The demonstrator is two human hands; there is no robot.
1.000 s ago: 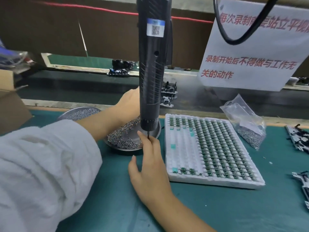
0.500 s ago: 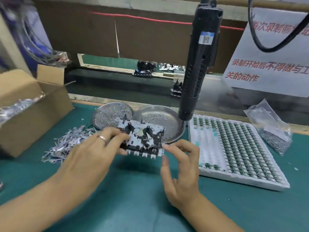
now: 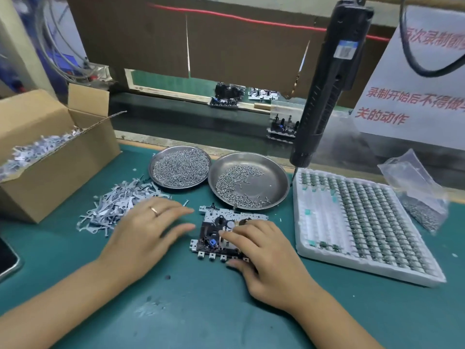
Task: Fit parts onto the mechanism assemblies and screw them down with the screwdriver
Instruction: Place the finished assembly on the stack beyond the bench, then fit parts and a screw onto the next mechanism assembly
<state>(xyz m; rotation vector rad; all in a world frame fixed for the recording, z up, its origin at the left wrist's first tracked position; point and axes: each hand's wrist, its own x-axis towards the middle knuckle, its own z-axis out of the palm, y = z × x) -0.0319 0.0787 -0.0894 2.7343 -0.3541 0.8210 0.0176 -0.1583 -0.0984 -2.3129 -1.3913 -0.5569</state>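
Observation:
A mechanism assembly (image 3: pixel 216 230), a metal plate with black parts and a blue piece, lies flat on the green mat in front of me. My right hand (image 3: pixel 266 255) rests on its right half, thumb at the near edge and fingers on top, holding it. My left hand (image 3: pixel 146 230) hovers flat and spread just left of it, over the edge of a pile of small metal parts (image 3: pixel 110 205), holding nothing. The black electric screwdriver (image 3: pixel 324 91) hangs free above the white tray, untouched.
Two steel dishes of screws (image 3: pixel 181 167) (image 3: pixel 274 182) sit behind the assembly. A white tray of small green components (image 3: pixel 364 222) lies at right, a plastic bag of screws (image 3: pixel 417 197) beyond it. An open cardboard box (image 3: pixel 50 152) of metal parts stands at left. A phone (image 3: pixel 7 260) lies at the left edge.
Both hands held the assembly up half a second ago; it now lies on the mat. My left hand has let go; my right hand stays on it. The screwdriver hangs released.

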